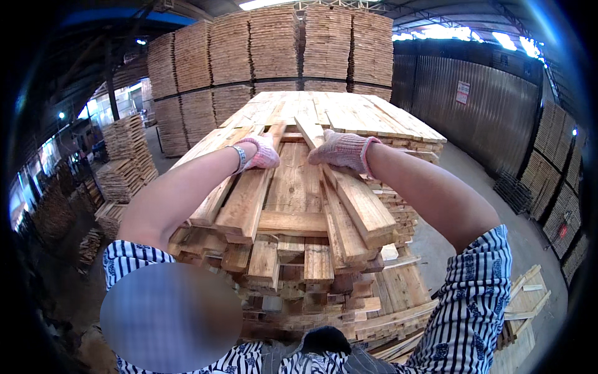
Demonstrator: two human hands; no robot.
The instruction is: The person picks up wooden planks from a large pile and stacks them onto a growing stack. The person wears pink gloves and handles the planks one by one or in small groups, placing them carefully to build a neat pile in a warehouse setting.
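Note:
A big stack of wooden planks (296, 177) rises in front of me, its top layer partly laid. My left hand (264, 151), in a pale pinkish knit glove, is closed on a long plank (245, 209) left of the gap. On the gap's other side my right hand (341, 151), gloved alike, grips another plank (362, 204), which lies slantwise over a neighbouring board (344, 234). Both planks point toward me, their near ends jutting over the uneven front of the stack. Inside the gap a crosswise board (293, 221) shows. The fingertips are partly hidden behind the wood.
Tall stacks of boards (274, 47) stand behind the pile, with smaller stacks (128, 153) at the left. A corrugated metal wall (476, 100) runs along the right, above grey floor (464, 199). A wooden pallet (526, 290) and loose boards lie at the lower right.

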